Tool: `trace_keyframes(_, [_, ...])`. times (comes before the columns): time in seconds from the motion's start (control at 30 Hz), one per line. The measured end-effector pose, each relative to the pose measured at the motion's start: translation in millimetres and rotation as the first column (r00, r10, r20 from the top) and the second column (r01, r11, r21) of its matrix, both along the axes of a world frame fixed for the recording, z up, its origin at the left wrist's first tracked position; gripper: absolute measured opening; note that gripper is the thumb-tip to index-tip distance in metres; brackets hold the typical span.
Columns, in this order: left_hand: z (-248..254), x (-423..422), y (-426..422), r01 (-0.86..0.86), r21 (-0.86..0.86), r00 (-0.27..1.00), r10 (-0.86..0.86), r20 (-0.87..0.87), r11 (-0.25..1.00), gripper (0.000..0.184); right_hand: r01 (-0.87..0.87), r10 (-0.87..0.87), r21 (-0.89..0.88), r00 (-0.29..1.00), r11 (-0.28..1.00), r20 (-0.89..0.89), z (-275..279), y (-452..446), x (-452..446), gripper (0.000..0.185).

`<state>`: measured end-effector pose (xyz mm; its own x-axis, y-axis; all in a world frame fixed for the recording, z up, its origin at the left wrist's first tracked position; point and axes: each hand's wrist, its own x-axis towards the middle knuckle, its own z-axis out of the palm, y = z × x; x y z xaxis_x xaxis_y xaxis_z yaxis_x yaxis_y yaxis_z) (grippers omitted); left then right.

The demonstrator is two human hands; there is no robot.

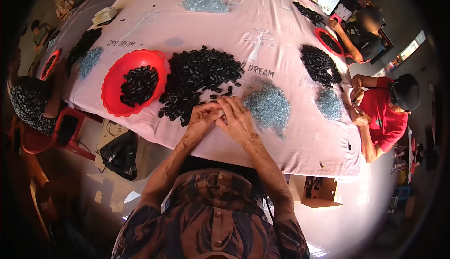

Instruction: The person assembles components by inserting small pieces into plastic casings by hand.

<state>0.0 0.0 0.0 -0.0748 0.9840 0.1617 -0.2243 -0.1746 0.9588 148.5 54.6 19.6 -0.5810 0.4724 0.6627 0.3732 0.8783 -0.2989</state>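
My left hand (202,119) and my right hand (236,120) meet at the table's near edge, fingers bent and pinched together. Whatever lies between the fingertips is hidden or too small to name. Just beyond them spreads a large heap of small black cylindrical pieces (201,73), a few of them loose near my fingers. To the right of my right hand lies a pile of tiny clear-bluish pieces (267,105). A red scalloped plastic basin (111,83) stands left of the black heap, with more black pieces (139,85) inside.
A pink printed cloth (309,141) covers the table. At the right sits a person in red (391,111), beside another black heap (320,64) and bluish pile (329,103). A clear bag (205,2) lies at the back. Below the edge is a cardboard box (323,198).
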Motion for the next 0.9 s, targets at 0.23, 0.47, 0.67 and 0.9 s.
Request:
trace_keyframes(0.23, [0.7, 6.3, 2.8, -0.007, -0.047, 0.977, 0.017, 0.213, 0.999, 0.016, -0.003, 0.001, -0.055, 1.000, 0.998, -0.026, 10.3, -3.2, 0.6, 0.052])
trace_keyframes(0.47, [6.6, 8.3, 1.1, 0.008, -0.091, 0.976, 0.012, 0.219, 0.996, 0.018, 0.022, -0.021, -0.070, 1.000, 0.997, 0.005, 2.6, -0.4, 1.8, 0.051])
trace_keyframes(0.67, [-15.6, 3.6, 3.0, -0.074, -0.099, 0.981, 0.091, 0.174, 0.992, 0.024, -0.011, 0.000, -0.171, 0.998, 0.985, -0.060, -3.4, -0.2, 4.1, 0.046])
trace_keyframes(0.9, [-2.6, 4.6, 5.0, 0.063, -0.114, 0.955, -0.027, 0.296, 0.991, 0.044, 0.003, -0.024, -0.221, 0.995, 0.975, -0.094, -4.1, 2.4, 1.1, 0.045])
